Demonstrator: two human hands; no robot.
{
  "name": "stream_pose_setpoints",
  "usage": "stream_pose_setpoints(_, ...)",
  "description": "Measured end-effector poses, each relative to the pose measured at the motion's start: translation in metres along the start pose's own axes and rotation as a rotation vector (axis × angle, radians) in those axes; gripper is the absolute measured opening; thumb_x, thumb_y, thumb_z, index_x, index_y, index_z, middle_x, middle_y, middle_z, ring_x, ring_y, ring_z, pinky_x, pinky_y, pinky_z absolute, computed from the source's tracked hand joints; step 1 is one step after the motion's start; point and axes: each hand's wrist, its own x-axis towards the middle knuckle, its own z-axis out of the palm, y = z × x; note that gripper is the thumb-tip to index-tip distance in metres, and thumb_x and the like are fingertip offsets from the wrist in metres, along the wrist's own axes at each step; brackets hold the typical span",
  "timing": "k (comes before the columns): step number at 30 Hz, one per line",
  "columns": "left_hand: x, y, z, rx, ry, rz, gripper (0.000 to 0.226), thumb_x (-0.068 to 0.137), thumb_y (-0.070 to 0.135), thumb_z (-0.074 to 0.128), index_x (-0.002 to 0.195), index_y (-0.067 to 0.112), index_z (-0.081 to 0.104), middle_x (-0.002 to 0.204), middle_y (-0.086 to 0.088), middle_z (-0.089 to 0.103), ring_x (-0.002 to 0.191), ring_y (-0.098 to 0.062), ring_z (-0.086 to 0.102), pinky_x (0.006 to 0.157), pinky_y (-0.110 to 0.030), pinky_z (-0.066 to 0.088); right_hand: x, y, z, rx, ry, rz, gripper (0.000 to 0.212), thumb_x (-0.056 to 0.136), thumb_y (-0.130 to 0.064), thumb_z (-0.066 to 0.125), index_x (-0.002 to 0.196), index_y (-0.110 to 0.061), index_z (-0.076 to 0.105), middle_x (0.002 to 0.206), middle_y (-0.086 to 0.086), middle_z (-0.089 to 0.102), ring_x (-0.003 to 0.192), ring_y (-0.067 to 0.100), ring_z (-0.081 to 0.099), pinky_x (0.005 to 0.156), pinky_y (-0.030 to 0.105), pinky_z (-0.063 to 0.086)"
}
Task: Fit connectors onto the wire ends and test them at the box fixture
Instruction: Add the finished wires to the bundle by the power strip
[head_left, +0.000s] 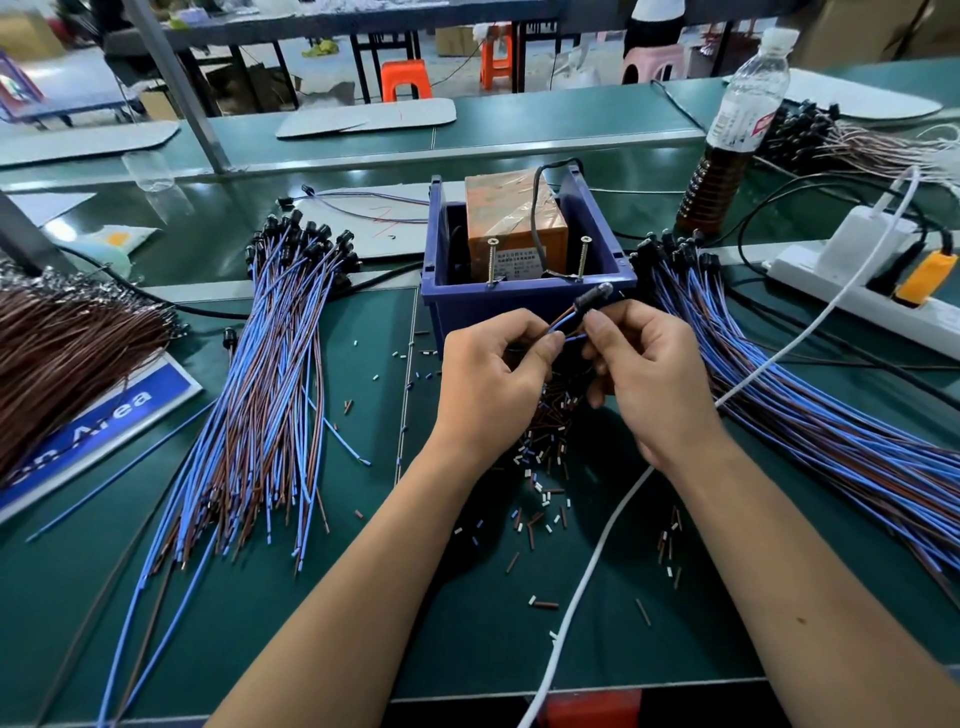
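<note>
My left hand (493, 374) and my right hand (644, 374) meet just in front of the blue box fixture (524, 301). Between them is one wire pair with a blue and a brown lead and a black connector (589, 303) at its upper end, pointing toward the box. Each hand pinches the wires (569, 332) with thumb and forefinger just below the connector. Inside the box stands an orange block (511, 218) with two upright screws (491, 260) at its front. A fan of blue and brown wires (270, 395) lies to the left, another bundle (810, 415) to the right.
Cut insulation bits (545, 467) litter the green mat under my hands. A white cable (597, 571) runs across the mat to a power strip (857, 291) at right. A bottle (727, 140) stands behind it. Brown wires (67, 343) and a blue sign (104, 415) lie far left.
</note>
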Motion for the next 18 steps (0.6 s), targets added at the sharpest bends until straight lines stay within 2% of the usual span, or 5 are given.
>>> stream_pose_setpoints(3, 0.001, -0.003, -0.007, -0.037, 0.046, -0.042, 0.021, 0.096, 0.012, 0.069, 0.075, 0.01, 0.068, 0.059, -0.004, 0.061, 0.053, -0.011, 0.048, 0.053, -0.029, 0.04, 0.006, -0.001, -0.009, 0.104, 0.135, 0.055, 0.021, 0.106, -0.017, 0.059, 0.088, -0.013, 0.068, 0.066, -0.009, 0.06, 0.055, 0.007, 0.051, 0.044, 0.025, 0.045)
stream_pose_setpoints(5, 0.003, -0.005, -0.012, -0.06, 0.071, -0.067, 0.021, 0.097, 0.013, 0.068, 0.076, 0.009, 0.069, 0.059, -0.002, 0.062, 0.055, -0.012, 0.05, 0.054, -0.033, 0.041, 0.008, -0.002, -0.013, 0.149, 0.162, 0.088, 0.022, 0.106, -0.017, 0.059, 0.088, -0.01, 0.069, 0.066, -0.006, 0.06, 0.055, 0.008, 0.05, 0.044, 0.025, 0.044)
stream_pose_setpoints(10, 0.002, -0.001, -0.008, -0.069, 0.069, -0.071, 0.02, 0.096, 0.01, 0.069, 0.077, 0.008, 0.069, 0.059, 0.002, 0.06, 0.056, -0.012, 0.051, 0.056, -0.035, 0.044, -0.003, -0.005, 0.007, 0.193, -0.046, 0.116, 0.025, 0.096, -0.034, 0.068, 0.087, -0.011, 0.074, 0.068, 0.004, 0.065, 0.054, 0.012, 0.052, 0.039, 0.024, 0.042)
stream_pose_setpoints(14, 0.001, 0.0, -0.008, -0.086, 0.045, -0.049, 0.018, 0.096, 0.008, 0.069, 0.079, 0.006, 0.071, 0.062, -0.002, 0.062, 0.061, -0.013, 0.055, 0.06, -0.036, 0.048, -0.009, -0.007, 0.015, 0.157, -0.03, 0.075, 0.012, 0.096, -0.014, 0.073, 0.086, -0.011, 0.077, 0.068, 0.007, 0.068, 0.054, 0.012, 0.055, 0.039, 0.023, 0.043)
stream_pose_setpoints(18, 0.0, 0.002, -0.007, -0.09, 0.029, -0.041, 0.017, 0.096, 0.008, 0.069, 0.08, 0.005, 0.072, 0.064, -0.004, 0.064, 0.062, -0.019, 0.059, 0.062, -0.038, 0.05, -0.011, -0.009, 0.016, 0.175, -0.004, 0.06, 0.011, 0.097, -0.008, 0.071, 0.087, -0.01, 0.076, 0.07, 0.008, 0.068, 0.055, 0.012, 0.057, 0.04, 0.022, 0.043)
